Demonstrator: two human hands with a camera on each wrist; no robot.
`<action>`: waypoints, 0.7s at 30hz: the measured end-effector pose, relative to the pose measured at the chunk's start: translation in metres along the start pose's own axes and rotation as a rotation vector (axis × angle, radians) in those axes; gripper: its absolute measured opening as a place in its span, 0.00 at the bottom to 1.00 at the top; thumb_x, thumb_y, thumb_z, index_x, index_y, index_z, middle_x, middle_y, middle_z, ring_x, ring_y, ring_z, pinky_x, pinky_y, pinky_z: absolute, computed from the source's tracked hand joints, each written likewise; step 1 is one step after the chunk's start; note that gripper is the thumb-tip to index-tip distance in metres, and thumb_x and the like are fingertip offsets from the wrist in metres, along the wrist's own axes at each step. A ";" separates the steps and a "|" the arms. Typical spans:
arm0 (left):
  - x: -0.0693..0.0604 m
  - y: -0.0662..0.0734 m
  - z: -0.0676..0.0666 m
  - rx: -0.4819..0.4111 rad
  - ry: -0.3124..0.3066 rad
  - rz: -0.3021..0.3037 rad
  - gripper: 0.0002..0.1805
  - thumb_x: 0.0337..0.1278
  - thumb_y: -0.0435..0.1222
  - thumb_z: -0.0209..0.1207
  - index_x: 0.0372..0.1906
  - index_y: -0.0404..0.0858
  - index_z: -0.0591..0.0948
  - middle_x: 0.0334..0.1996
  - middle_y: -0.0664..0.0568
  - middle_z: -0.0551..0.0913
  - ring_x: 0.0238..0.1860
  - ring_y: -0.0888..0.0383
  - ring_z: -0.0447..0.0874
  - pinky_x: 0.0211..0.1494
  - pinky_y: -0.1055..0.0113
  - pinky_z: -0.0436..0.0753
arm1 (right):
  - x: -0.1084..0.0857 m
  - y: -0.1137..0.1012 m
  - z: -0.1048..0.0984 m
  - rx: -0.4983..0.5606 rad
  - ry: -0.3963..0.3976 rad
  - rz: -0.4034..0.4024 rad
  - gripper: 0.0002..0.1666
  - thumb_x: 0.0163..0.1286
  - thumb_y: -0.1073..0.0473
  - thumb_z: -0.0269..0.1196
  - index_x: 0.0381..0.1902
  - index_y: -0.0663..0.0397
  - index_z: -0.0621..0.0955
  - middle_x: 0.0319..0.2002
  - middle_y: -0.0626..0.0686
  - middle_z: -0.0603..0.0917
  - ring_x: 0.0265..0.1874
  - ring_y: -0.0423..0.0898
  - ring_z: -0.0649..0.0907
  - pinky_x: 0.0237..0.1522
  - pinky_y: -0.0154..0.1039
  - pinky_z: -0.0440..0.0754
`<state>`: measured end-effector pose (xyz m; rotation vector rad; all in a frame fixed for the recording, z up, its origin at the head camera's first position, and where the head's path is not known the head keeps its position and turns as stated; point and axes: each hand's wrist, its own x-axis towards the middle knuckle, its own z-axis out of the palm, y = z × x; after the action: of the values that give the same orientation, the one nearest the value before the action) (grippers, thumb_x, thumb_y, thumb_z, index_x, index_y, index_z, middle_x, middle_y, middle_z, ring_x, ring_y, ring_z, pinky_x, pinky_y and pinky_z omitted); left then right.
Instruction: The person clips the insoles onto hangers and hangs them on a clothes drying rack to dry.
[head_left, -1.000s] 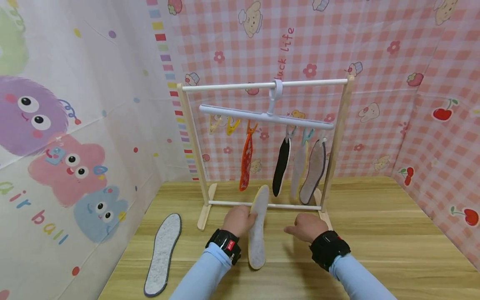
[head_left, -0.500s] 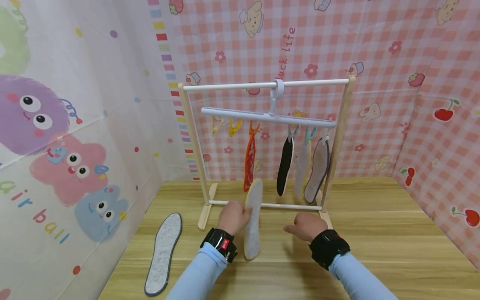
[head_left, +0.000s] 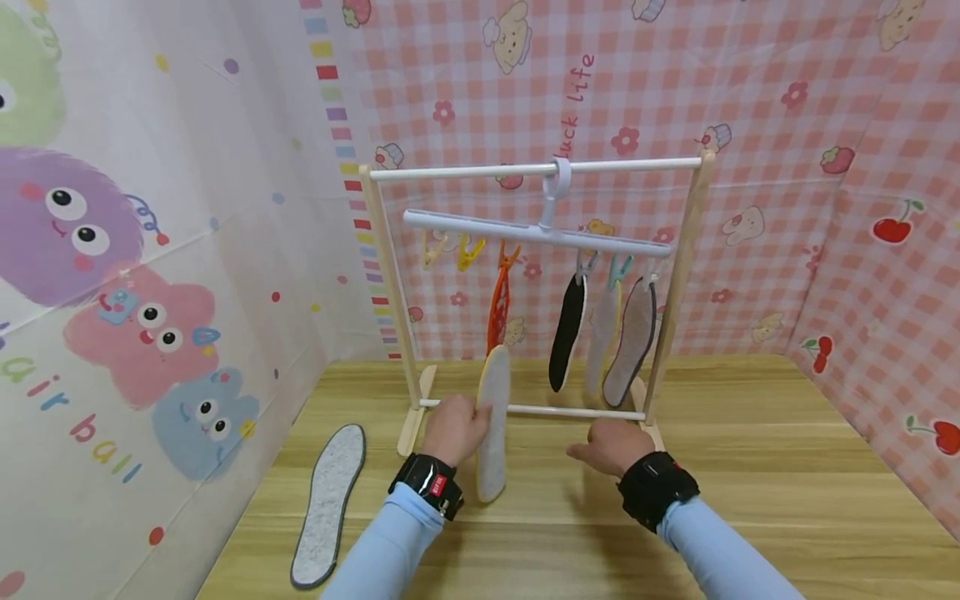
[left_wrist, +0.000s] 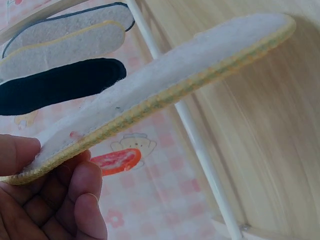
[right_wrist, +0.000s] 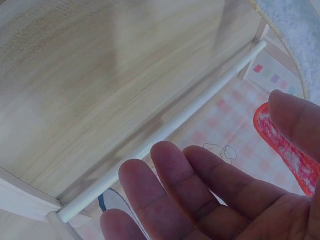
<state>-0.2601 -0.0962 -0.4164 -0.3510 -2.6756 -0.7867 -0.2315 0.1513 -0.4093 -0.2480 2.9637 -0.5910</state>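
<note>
My left hand [head_left: 454, 431] pinches a pale grey insole [head_left: 492, 433] with a yellow stitched edge between thumb and fingers. The insole stands upright on its long axis, off the table, in front of the rack. In the left wrist view the thumb presses its fuzzy face [left_wrist: 150, 85] and the fingers lie behind it. My right hand [head_left: 613, 447] hangs over the table with nothing in it, fingers loosely bent. A red insole [head_left: 498, 308] hangs from an orange clothespin [head_left: 509, 253] behind the held one, its lower end hidden.
A wooden rack [head_left: 392, 292] carries a white hanger [head_left: 525, 231]. Black [head_left: 567, 333], pale yellow-edged [head_left: 603, 337] and grey dark-edged [head_left: 630, 342] insoles hang at its right. Cream [head_left: 432, 250] and yellow [head_left: 470, 252] clothespins hang bare. Another grey insole [head_left: 327, 504] lies on the table [head_left: 750, 500], left.
My left hand has carried the pale insole left and slightly up, in front of the hanging red one. My right hand has hardly moved. The hanging insoles have swung a little.
</note>
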 end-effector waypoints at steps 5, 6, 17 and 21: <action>0.001 -0.002 -0.007 0.008 0.023 0.005 0.25 0.66 0.40 0.59 0.12 0.42 0.69 0.11 0.55 0.68 0.14 0.58 0.68 0.17 0.65 0.64 | 0.001 -0.004 -0.003 0.014 0.004 -0.009 0.29 0.66 0.47 0.65 0.10 0.47 0.66 0.14 0.43 0.59 0.14 0.40 0.61 0.19 0.36 0.56; 0.001 -0.002 -0.008 0.009 0.028 0.002 0.25 0.66 0.40 0.59 0.11 0.42 0.69 0.11 0.55 0.68 0.14 0.58 0.68 0.17 0.65 0.64 | 0.002 -0.004 -0.003 0.015 0.004 -0.011 0.30 0.66 0.47 0.65 0.10 0.47 0.65 0.14 0.43 0.59 0.14 0.40 0.60 0.19 0.36 0.56; 0.004 -0.011 -0.021 0.032 0.085 -0.030 0.26 0.67 0.41 0.58 0.11 0.41 0.69 0.10 0.56 0.67 0.12 0.59 0.66 0.16 0.65 0.62 | 0.008 -0.010 -0.010 -0.068 -0.010 -0.033 0.21 0.67 0.44 0.64 0.21 0.52 0.82 0.19 0.47 0.75 0.19 0.44 0.74 0.21 0.39 0.69; 0.005 -0.013 -0.026 0.061 0.129 -0.004 0.26 0.66 0.42 0.59 0.11 0.42 0.69 0.10 0.55 0.68 0.13 0.57 0.69 0.16 0.64 0.64 | 0.009 -0.014 -0.014 -0.063 0.008 -0.039 0.21 0.67 0.44 0.64 0.22 0.52 0.82 0.20 0.48 0.77 0.19 0.45 0.76 0.22 0.41 0.70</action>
<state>-0.2632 -0.1205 -0.4005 -0.2701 -2.5743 -0.7027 -0.2398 0.1422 -0.3917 -0.3107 2.9944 -0.5049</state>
